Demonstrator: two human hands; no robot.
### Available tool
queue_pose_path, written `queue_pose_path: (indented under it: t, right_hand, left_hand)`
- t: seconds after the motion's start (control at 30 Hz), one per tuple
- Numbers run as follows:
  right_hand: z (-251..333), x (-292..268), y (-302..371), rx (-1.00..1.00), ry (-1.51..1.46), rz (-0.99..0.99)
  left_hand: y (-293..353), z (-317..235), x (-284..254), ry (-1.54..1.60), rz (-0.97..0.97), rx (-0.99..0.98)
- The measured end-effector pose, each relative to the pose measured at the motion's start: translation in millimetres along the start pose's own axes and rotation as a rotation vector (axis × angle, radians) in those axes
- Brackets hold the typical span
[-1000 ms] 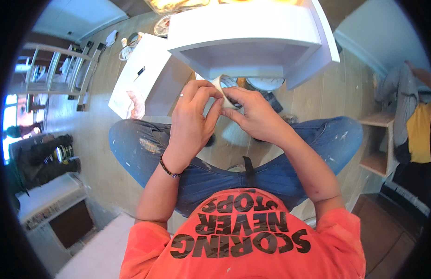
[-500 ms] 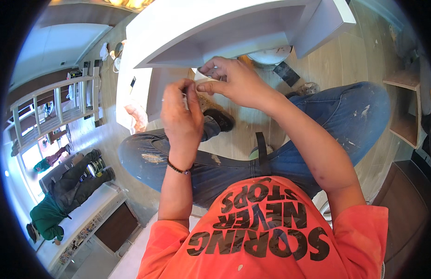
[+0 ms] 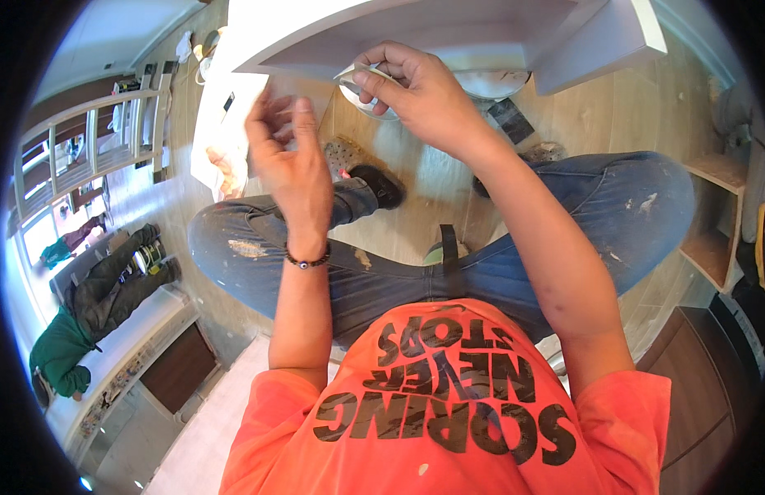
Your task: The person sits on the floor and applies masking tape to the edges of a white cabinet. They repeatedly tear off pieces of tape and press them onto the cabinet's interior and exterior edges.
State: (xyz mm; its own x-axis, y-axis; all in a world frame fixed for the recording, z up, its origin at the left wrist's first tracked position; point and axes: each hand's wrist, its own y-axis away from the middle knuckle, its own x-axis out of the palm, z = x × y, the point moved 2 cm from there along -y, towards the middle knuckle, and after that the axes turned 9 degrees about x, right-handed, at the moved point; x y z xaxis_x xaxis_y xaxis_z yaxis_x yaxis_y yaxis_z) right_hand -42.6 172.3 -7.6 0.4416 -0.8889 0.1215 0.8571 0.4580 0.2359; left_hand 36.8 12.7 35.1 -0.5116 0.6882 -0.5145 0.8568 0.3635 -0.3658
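Left hand [image 3: 290, 157] loosely spread, blurred; right hand [image 3: 425, 92] pinching pale tape roll [image 3: 348, 74]; white furniture panel [image 3: 601, 51] near

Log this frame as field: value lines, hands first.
Right hand: gripping pale roll
Left hand: fingers spread and blurred, apart from roll; whether it holds anything is unclear
Left wrist: dark bead bracelet
Ahead: white cabinet
Far right: open wooden box
Far left: another person, green top
Legs: stained jeans

Glare bleaches the white panel [image 3: 263, 33], blur softens the left hand [image 3: 293, 161], and edges bend.
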Motion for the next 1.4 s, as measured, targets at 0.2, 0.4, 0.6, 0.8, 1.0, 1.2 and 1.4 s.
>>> queue_pose_path:
  t: [0.2,0.4,0.6,0.8,1.0,1.2,1.4]
  right_hand:
    - [-9,-7,-1,0.035,-0.009,-0.092]
    - [0,-15,8,0.172,0.080,-0.147]
    - [-43,-23,1,0.228,-0.197,-0.158]
    - [-65,-27,0,0.374,-0.308,-0.217]
    - [-90,-44,11,0.558,-0.513,-0.228]
    - [-188,-103,23,0.957,-0.636,-0.535]
    - [-216,-153,8,0.877,-0.773,-1.063]
  left_hand:
    - [-68,-59,-7,-0.476,-0.006,0.762]
    - [-95,-142,56,-0.414,0.517,0.879]
    - [-93,-186,123,-0.362,0.392,1.460]
    - [-95,-213,146,-0.481,0.891,1.574]
    - [-104,-206,130,-0.333,0.901,1.489]
    - [-117,-204,134,-0.441,0.968,1.465]
    - [-134,-200,128,-0.066,0.773,1.217]
